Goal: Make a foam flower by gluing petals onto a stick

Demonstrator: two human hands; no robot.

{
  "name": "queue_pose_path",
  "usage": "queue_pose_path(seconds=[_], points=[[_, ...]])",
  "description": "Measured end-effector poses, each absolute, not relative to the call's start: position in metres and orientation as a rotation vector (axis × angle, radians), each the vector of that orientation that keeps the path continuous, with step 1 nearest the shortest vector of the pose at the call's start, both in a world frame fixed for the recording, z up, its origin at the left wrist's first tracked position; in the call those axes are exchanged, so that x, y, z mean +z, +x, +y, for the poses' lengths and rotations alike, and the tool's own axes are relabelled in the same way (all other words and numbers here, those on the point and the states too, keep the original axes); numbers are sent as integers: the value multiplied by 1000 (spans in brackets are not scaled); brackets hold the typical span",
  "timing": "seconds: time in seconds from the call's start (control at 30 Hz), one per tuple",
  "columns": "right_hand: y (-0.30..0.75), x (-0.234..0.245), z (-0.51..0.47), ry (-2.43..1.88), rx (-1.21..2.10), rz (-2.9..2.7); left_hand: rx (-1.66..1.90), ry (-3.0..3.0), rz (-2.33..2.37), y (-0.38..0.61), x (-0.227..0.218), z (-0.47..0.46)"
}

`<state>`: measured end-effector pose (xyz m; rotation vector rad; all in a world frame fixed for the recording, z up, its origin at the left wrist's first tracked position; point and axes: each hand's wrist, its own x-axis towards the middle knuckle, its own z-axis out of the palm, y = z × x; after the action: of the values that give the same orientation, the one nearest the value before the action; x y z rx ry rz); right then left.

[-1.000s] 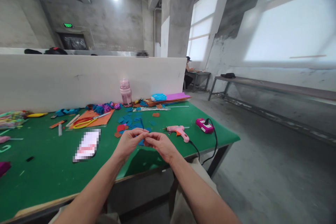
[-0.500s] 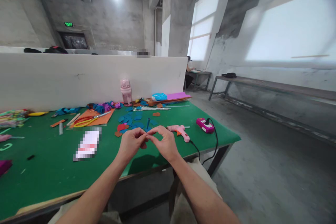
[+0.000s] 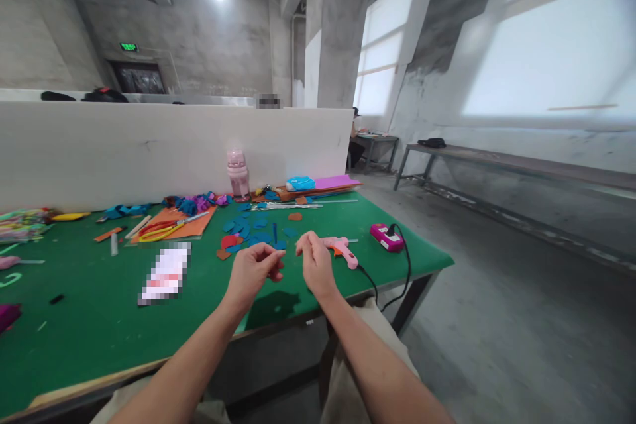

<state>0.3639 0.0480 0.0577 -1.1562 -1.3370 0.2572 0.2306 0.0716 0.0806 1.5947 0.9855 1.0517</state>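
Note:
My left hand (image 3: pixel 256 268) is raised over the front of the green table, thumb and fingers pinched together. A narrow dark blue strip (image 3: pixel 275 233) stands upright just above its fingertips and appears to be held there. A short gap to the right separates it from my right hand (image 3: pixel 317 265), whose fingers are pressed together; anything inside them is hidden. Beside that hand lies a pink glue gun (image 3: pixel 342 248), partly covered by it. Beyond the hands, blue cut pieces (image 3: pixel 261 237) are scattered, with a red piece (image 3: pixel 228 241) and brown pieces (image 3: pixel 223 254) among them.
Red-and-yellow-handled scissors (image 3: pixel 163 230) rest on an orange sheet at left. A pixelated paper (image 3: pixel 166 275) lies nearer. A magenta power box (image 3: pixel 386 237) with a black cable sits right. A pink bottle (image 3: pixel 238 174) stands against the white partition (image 3: pixel 149 146).
My hands, whose fingertips met before, have come apart. The right hand moved right and its fingers now point upward. The blue strip shifted slightly left.

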Motion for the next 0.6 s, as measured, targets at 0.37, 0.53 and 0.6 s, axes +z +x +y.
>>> queue_pose_path(seconds=[0.37,0.53,0.6], points=[[375,52,56,-1140,515,-1287,982,1327,831,223,84,77],[375,52,56,-1106,389,-1356,935,1376,849,225,84,75],[372,53,56,-1084,487,-1302,918,1399,860,226,84,74]])
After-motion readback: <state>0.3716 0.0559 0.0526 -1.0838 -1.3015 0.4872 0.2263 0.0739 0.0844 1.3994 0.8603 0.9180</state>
